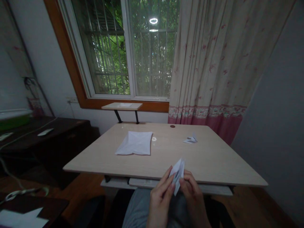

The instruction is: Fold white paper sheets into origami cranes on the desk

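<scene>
A small piece of folded white paper (178, 169) is held between both hands at the front edge of the desk, its pointed end up. My left hand (161, 193) grips its left side, with the thumb pressed on the lower part and the fingers behind. On the right side, my right hand (191, 188) pinches it between thumb and fingers. Another folded paper piece (190, 139) lies on the desk at the back right. A larger creased white sheet (135, 143) rests on the desk at the left.
The light wooden desk (95, 158) has a raised shelf (114, 106) at its back left, and a lower tray (116, 183) under its front edge. A dark side table (71, 126) stands left. White paper (21, 218) lies on a dark surface at the lower left.
</scene>
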Demonstrator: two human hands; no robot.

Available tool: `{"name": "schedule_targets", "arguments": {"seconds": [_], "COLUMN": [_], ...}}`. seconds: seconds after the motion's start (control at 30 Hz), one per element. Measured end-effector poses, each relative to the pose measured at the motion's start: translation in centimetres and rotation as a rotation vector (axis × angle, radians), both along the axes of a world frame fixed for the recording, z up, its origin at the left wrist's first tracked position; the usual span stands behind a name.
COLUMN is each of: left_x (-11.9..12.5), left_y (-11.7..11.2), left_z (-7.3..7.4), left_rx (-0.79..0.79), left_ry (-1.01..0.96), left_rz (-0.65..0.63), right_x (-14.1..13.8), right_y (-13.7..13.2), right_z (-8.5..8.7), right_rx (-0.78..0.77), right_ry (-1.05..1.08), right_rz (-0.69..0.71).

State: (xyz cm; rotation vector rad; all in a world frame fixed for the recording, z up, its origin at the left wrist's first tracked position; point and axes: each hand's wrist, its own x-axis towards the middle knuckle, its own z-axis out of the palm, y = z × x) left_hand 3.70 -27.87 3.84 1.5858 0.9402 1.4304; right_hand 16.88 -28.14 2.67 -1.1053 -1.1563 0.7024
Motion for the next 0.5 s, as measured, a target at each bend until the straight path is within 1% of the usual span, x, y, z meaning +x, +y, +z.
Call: {"name": "schedule_targets", "arguments": {"seconds": [0.13,0.2,0.27,0.37,0.43,0.5], "left_x": [-0.2,-0.3,-0.5,-0.5,-0.3,0.0], "left_y": [0.1,0.2,0.2,0.1,0.0,0.0], "left_z": [-0.5,-0.7,-0.8,-0.6,-0.3,0.0], "left_rx": [0.067,0.108,0.142,0.127,0.047,-0.051], "left_ry": [0.000,0.020,0.042,0.037,-0.045,-0.173], "left_rz": [0.163,0.235,0.265,0.207,0.143,0.083], "right_x": [0.2,0.1,-0.1,-0.2,-0.2,-0.1], "right_y": [-0.1,-0.3,-0.4,-0.2,0.1,0.4], "right_z": [0.4,0.8,1.1,1.0,0.7,0.4], "right_rx": [0.024,-0.006,-0.069,-0.143,-0.172,-0.201], "right_ry": [-0.008,0.032,0.135,0.365,0.475,0.532], "right_rz": [-0.064,-0.064,-0.039,0.024,0.108,0.239]}}
